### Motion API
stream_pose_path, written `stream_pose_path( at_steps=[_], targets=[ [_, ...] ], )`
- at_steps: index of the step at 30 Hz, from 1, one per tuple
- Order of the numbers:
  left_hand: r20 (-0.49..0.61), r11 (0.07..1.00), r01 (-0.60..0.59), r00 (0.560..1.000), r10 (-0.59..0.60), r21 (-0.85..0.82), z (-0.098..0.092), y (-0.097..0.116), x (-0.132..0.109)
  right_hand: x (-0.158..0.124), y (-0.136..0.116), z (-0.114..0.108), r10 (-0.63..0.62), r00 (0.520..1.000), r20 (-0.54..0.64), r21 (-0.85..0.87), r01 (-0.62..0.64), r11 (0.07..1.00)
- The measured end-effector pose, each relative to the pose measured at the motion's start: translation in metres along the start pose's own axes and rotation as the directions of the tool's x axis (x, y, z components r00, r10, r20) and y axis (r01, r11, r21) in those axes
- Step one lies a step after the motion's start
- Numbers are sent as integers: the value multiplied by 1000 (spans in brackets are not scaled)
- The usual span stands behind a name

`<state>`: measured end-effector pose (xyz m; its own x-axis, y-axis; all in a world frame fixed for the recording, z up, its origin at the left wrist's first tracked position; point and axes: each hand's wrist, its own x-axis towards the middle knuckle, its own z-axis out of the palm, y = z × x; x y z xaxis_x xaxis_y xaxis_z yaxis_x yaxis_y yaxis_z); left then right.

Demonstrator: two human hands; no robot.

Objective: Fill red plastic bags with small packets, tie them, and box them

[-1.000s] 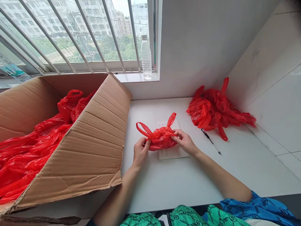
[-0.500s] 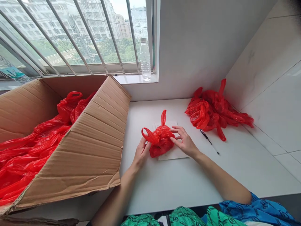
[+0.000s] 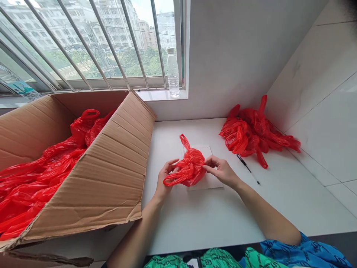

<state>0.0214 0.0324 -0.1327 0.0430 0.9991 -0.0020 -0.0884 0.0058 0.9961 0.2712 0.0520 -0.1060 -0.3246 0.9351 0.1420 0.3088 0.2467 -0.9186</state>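
Note:
A red plastic bag [image 3: 192, 163], knotted and bunched up, is between my two hands above a white booklet [image 3: 209, 182] on the white table. My left hand [image 3: 165, 178] cups the bag's left side, fingers behind it and partly hidden by a looped handle that hangs toward me. With thumb and fingertips, my right hand [image 3: 220, 170] pinches the bag's right edge. The other handle loop sticks up at the back. What the bag contains, if anything, cannot be seen.
On the left stands a large open cardboard box [image 3: 111, 178] holding many red plastic bags [image 3: 55, 163]. More red bags [image 3: 251, 130] lie heaped at the back right, with a pen [image 3: 248, 169] in front. A water bottle [image 3: 173, 74] stands on the windowsill [image 3: 156, 95].
The red bag has turned and tipped, its left handle swinging down toward me. My right hand's fingers have closed onto its edge. My left hand has shifted slightly and supports its side.

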Motion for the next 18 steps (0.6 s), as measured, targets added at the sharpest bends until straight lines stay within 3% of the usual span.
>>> stream_pose_path(
  at_steps=[2,4,6,8,12,15,18],
  targets=[
    [-101,999,-48,994,49,12,-4,0,2,1,1,-10,13,997,-77,75,-7,997],
    [-127,997,-51,990,57,49,-6,0,3,2,2,-17,31,992,-121,69,-23,997],
    [-94,993,-16,995,26,113,-5,0,3,1,3,-17,42,994,-104,-32,-45,998],
    [-54,990,32,998,-25,138,-2,1,0,-1,2,-11,53,999,-7,-162,-53,985],
    [11,994,106,994,-106,2,5,3,-7,-4,0,9,55,980,192,-219,-12,976],
    [113,980,159,983,-146,-117,7,4,-10,-4,-3,19,-11,987,163,-120,31,992],
    [135,982,158,980,-143,-105,8,6,-10,-4,-2,20,-26,996,91,-22,28,999]
  ],
)
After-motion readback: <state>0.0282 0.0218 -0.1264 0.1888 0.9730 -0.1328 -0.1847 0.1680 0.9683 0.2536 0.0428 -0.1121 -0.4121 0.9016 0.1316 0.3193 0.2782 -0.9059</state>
